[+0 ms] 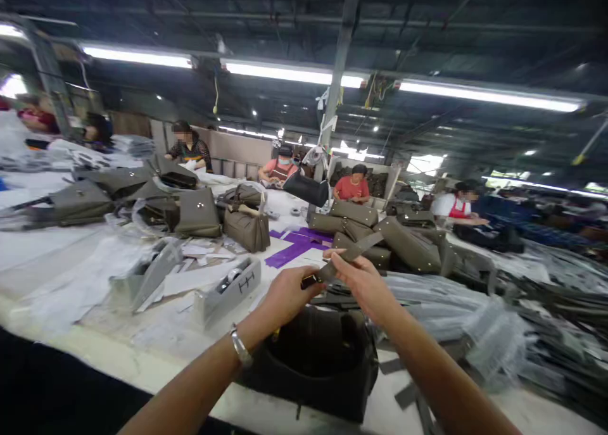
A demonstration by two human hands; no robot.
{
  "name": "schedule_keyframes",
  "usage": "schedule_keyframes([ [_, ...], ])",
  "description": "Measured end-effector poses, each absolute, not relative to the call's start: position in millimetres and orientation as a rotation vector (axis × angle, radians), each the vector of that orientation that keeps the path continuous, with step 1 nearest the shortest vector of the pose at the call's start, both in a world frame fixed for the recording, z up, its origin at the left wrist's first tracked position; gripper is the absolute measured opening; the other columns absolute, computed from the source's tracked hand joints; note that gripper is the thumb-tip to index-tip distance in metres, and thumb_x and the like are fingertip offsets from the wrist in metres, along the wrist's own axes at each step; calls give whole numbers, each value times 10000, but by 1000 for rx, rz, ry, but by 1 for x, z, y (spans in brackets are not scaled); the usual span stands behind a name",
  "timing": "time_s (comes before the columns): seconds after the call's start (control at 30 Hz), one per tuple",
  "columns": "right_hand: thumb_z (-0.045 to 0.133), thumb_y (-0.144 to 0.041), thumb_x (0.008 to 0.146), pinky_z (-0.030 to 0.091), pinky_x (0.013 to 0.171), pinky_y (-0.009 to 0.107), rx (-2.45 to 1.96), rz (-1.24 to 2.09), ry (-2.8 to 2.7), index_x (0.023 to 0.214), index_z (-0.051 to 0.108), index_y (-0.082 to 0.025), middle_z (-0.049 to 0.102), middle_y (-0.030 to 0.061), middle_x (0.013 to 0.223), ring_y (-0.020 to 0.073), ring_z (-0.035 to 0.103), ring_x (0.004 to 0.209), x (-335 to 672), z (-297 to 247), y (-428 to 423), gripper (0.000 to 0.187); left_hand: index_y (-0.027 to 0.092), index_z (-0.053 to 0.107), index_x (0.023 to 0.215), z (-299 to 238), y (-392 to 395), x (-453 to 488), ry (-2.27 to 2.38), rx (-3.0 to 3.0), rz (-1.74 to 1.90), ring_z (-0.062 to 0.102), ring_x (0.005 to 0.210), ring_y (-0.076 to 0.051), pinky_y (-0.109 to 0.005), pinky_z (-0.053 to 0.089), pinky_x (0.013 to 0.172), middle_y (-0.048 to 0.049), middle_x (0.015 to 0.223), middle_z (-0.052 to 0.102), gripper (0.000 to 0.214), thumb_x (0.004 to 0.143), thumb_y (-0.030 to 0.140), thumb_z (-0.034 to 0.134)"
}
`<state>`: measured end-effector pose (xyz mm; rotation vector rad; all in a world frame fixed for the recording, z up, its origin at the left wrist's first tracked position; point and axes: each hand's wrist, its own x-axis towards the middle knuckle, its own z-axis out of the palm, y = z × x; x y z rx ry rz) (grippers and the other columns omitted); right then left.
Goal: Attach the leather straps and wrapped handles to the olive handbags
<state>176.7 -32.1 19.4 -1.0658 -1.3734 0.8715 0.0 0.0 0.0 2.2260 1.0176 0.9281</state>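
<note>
- Both hands are holding one olive-grey strap point(355, 252) up over the middle of the tabletop point(42, 248), and each grip is clenched on it.
- The left hand point(289, 294) is pinching the strap's near, lower end. A small dark bit is poking out by the fingertips, can't tell what it is. A silver bangle point(240, 346) is sitting on that wrist.
- The right hand point(365, 283) is grasping the strap a little further along, thumb on top. The free end is sticking out far-right past the fingers and tilting upward.
- Right under the hands, a dark open bag point(318, 359) is sitting near the tabletop's near edge.
- Just left of the bag, a grey tape dispenser point(228, 290) is lying at an angle.
- Purple sheets point(294, 248) are lying farther back, with olive bags point(197, 212) piling up on the left and more on the right.
- Other people are sitting along the far side.
</note>
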Motion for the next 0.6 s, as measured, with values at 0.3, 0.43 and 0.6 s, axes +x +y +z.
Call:
schedule_keyframes([
  [0.3,667,-589,808,577,690,321,-1071,1135,-1285,918,711,-145,748,78,789,189,703,676,183,21,-35,459,175,690,1139,-1,3,-11,680,2062,871,635,708,-154,-255,477,724,-27,903,717,299,878,264,574],
  [0.43,695,-554,805,581,600,276,-1063,1136,-1217,931,698,-146,761,84,790,197,724,664,185,17,-34,426,143,680,1172,-3,6,-14,580,1988,837,605,700,-138,-244,475,707,-41,884,691,343,919,319,531],
  [0.6,674,-557,823,590,606,275,-1052,1107,-1249,968,710,-155,768,79,819,204,736,693,185,15,-35,429,132,662,1214,-8,8,-13,556,1895,835,584,695,-130,-239,475,697,-51,893,685,393,931,370,531],
])
